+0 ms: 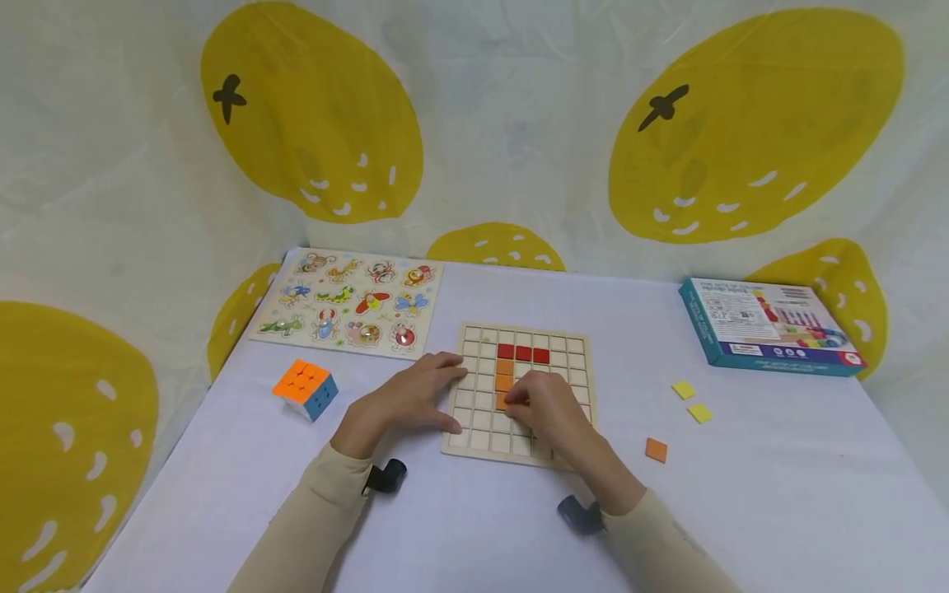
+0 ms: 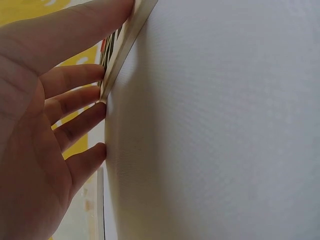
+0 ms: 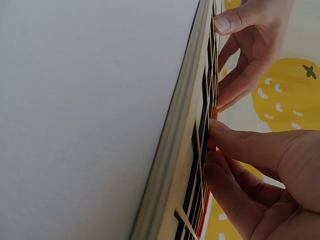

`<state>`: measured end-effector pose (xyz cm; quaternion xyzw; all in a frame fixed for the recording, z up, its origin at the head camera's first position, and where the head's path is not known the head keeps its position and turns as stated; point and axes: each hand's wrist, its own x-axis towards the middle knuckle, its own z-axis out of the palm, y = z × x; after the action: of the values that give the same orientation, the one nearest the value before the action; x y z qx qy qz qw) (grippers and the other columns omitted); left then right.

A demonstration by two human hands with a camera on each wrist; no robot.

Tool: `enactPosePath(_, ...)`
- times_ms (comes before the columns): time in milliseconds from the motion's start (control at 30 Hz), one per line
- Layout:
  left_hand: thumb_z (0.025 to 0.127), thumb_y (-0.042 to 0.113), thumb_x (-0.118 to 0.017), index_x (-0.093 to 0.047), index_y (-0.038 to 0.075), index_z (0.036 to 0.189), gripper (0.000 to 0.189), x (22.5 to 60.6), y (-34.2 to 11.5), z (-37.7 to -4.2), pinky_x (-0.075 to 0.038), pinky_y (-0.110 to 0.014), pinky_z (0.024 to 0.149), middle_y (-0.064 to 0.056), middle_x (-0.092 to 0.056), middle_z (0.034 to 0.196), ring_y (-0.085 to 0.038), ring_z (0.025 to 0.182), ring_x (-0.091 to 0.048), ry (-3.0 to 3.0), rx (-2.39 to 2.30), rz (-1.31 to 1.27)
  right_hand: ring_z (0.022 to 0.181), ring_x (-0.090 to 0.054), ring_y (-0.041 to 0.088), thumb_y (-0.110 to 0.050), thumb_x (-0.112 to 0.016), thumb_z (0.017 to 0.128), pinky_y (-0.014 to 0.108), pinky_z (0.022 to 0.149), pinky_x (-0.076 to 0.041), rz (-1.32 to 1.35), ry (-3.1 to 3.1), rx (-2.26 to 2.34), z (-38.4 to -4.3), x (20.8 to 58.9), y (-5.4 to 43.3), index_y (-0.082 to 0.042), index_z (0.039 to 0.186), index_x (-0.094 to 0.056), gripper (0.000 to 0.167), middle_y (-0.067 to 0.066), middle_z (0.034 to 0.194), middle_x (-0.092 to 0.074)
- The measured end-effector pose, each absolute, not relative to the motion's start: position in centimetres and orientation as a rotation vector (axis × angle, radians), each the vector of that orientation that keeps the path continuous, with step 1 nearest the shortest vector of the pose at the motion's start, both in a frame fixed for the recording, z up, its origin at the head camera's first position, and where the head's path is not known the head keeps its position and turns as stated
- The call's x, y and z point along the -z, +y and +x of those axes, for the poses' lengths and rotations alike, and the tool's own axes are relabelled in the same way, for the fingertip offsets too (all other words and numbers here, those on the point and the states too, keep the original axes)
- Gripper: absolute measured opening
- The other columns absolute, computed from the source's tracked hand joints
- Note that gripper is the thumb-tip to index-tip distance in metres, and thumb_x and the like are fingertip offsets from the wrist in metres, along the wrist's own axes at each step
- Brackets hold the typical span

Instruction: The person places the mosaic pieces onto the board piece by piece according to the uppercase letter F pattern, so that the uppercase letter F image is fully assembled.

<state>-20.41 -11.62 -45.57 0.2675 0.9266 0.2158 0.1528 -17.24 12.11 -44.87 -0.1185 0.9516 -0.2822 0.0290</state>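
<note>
A square wooden grid board [image 1: 504,459] lies on the white-covered table. Three red tiles [image 1: 523,353] form a row in its cells, and orange tiles [image 1: 504,382] run in a column below the leftmost red one. My right hand [image 1: 552,412] pinches the lowest orange tile [image 1: 501,402] between thumb and fingers at its cell; the fingertips partly hide it. At the board's left edge rests my left hand [image 1: 404,399], thumb and fingers spread and touching the side. The left wrist view shows those fingers [image 2: 77,75] extended along the wooden edge.
Right of the board lie a loose orange tile [image 1: 656,450] and two yellow tiles [image 1: 684,390]. A teal game box [image 1: 771,325] sits at the far right. To the left are a puzzle cube [image 1: 306,387] and an insect picture board [image 1: 348,303].
</note>
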Motion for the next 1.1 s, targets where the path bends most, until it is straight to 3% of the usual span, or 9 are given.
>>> enactPosePath(1100, 0.075, 0.046, -0.089, -0.053, 0.011, 0.148, 0.089, 45.91, -11.65, -20.4, -0.043, -0.043, 0.119, -0.006, -0.042, 0.161, -0.026, 0.146, -0.042, 2.673, -0.628, 0.787, 0.083, -0.069, 0.014, -0.005, -0.085, 0.079, 0.033, 0.08, -0.061, -0.455, 2.952, 0.876, -16.71, 45.17, 12.36, -0.009, 0.088, -0.082, 0.01, 0.002, 0.088, -0.076)
